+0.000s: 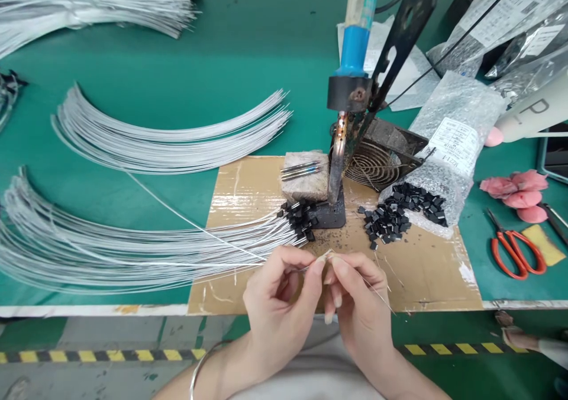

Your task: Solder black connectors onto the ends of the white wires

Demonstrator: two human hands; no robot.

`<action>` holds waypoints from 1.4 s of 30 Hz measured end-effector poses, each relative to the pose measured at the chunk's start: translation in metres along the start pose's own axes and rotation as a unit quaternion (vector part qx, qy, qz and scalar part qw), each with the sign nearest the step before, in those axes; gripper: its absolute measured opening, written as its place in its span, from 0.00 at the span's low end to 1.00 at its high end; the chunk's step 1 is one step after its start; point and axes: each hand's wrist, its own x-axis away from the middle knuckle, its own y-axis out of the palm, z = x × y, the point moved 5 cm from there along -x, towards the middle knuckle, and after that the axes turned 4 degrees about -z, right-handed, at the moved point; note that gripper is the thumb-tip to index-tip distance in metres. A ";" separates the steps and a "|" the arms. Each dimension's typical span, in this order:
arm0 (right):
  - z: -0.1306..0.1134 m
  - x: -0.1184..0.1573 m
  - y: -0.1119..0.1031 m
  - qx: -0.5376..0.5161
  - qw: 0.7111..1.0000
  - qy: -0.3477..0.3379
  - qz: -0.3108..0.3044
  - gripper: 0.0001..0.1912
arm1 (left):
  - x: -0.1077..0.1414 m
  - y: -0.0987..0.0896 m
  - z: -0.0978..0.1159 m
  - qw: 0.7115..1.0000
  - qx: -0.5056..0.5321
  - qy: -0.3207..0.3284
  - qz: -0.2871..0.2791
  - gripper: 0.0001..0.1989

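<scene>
My left hand pinches a long white wire near its end, between thumb and forefinger. The wire trails away to the left across the table. Fingertip to fingertip with it, my right hand is closed in a pinch on a fine strand, whose loose length slants down to the right. The exact contact point between the fingertips is too small to make out. Just beyond my hands lie white wires ending in black connectors. Above these stands a blue-handled soldering iron, tip down.
Loose black connectors spill from a bubble-wrap bag. A small fan stands behind the iron, beside a pale block. Orange-handled scissors lie right. More white wires lie behind. Cardboard covers the table's front edge.
</scene>
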 end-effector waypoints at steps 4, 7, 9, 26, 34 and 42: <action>0.003 0.000 0.004 -0.014 1.000 -0.002 0.009 0.09 | -0.002 0.006 -0.002 0.994 0.101 -0.042 -0.005 0.09; 0.003 -0.001 0.002 -0.010 1.000 -0.003 0.000 0.08 | -0.004 0.007 -0.004 0.991 0.116 -0.064 -0.004 0.09; 0.001 -0.002 -0.001 0.008 1.000 -0.008 -0.009 0.08 | -0.006 0.005 -0.003 0.993 0.102 -0.063 -0.004 0.09; -0.025 0.006 -0.014 0.246 0.955 -0.160 -0.030 0.09 | -0.009 -0.003 -0.001 0.998 0.008 -0.056 -0.019 0.08; -0.021 0.000 -0.016 0.195 0.975 -0.093 -0.050 0.06 | -0.009 -0.006 -0.007 0.996 -0.012 -0.086 -0.024 0.07; -0.022 0.000 -0.021 0.191 0.976 -0.095 -0.037 0.06 | -0.008 -0.006 -0.006 0.994 -0.022 -0.096 -0.037 0.07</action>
